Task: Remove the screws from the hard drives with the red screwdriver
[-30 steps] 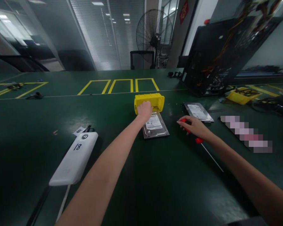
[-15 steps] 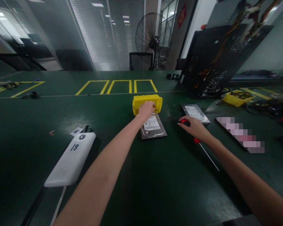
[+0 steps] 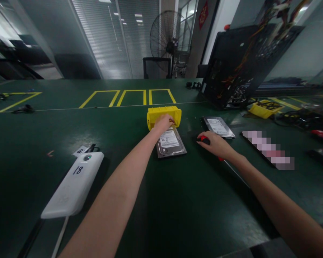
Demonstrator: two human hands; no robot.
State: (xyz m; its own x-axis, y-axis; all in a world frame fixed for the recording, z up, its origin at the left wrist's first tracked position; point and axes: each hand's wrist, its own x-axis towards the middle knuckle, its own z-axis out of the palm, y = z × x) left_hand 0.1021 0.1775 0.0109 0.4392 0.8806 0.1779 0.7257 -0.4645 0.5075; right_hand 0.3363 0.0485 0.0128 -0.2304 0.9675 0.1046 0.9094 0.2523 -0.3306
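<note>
My left hand (image 3: 163, 123) reaches out to the front opening of a small yellow bin (image 3: 154, 114), its fingers curled at the bin's edge; what they hold is hidden. Just below that hand a hard drive (image 3: 170, 142) lies flat on the green table. My right hand (image 3: 215, 144) rests over a red-handled screwdriver (image 3: 204, 138), fingers closed around the handle, with the thin shaft running back under my forearm. A second hard drive (image 3: 218, 126) lies beyond the right hand.
A white power bank (image 3: 74, 184) marked 18 lies at the near left with a cable. An open black computer case (image 3: 244, 61) stands at the right rear, with a yellow tray (image 3: 260, 110) and cables beside it. Yellow rectangles (image 3: 129, 97) mark the table.
My left hand has moved from the bin's left front to its middle opening. My right hand has slid along the screwdriver, covering more of the handle. The camera drifted slightly right.
</note>
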